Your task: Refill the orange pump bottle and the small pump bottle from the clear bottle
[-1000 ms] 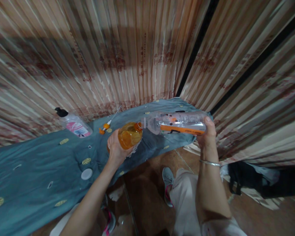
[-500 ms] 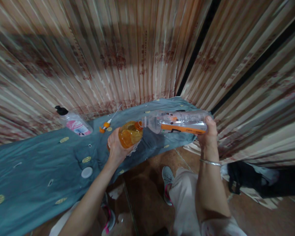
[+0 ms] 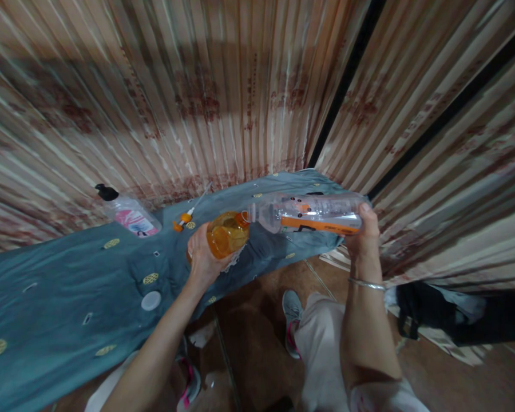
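Note:
My left hand (image 3: 203, 252) is wrapped round an amber bottle (image 3: 226, 237) near the middle of the view. In my right hand (image 3: 364, 229) is the base end of a clear plastic bottle (image 3: 317, 213) with an orange label. It lies nearly level in the air, and its mouth meets the amber bottle's opening. Whether liquid is passing between them is too small to tell. An orange pump top (image 3: 183, 220) with a thin tube rests on the teal cloth (image 3: 68, 286), just left of the amber bottle.
A clear pump bottle (image 3: 133, 217) with a pink label and black top stands at the cloth's back left. Nearer me lies a round white lid (image 3: 151, 300). Striped curtains (image 3: 223, 114) rise behind. A black bag (image 3: 429, 315) is at the lower right.

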Demonstrator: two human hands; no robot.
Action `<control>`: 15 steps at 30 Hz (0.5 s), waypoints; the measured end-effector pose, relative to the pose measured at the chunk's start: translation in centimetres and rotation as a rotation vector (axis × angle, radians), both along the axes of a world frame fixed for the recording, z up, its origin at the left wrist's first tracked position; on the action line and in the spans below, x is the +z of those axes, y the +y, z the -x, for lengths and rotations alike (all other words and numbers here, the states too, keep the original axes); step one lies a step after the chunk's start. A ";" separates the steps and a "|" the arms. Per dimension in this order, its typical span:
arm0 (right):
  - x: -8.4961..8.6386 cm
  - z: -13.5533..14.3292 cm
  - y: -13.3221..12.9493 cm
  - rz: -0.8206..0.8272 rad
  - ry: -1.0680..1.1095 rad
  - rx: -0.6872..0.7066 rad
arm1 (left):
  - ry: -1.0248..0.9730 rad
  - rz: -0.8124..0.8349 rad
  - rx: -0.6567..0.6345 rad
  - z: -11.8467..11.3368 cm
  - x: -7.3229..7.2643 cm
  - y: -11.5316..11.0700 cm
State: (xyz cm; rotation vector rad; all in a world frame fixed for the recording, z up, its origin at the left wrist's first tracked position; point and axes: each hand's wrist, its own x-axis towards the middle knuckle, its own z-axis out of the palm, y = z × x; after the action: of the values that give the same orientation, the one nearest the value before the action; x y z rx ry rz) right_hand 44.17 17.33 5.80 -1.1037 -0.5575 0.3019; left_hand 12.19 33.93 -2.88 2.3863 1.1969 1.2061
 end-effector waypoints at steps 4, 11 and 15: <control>0.0 -0.1 0.1 -0.009 0.003 -0.009 | -0.005 0.012 0.000 0.0 0.0 0.0; 0.1 0.1 0.0 0.006 -0.004 0.018 | 0.001 0.026 -0.002 -0.1 0.3 -0.1; 0.1 0.2 -0.1 0.005 0.015 0.013 | 0.008 0.018 -0.002 0.0 0.3 -0.1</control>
State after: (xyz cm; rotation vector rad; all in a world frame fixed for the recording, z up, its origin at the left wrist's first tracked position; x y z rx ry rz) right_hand 44.00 17.27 5.92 -1.1025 -0.5511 0.3234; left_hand 12.22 33.81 -2.56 2.3817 1.2016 1.1813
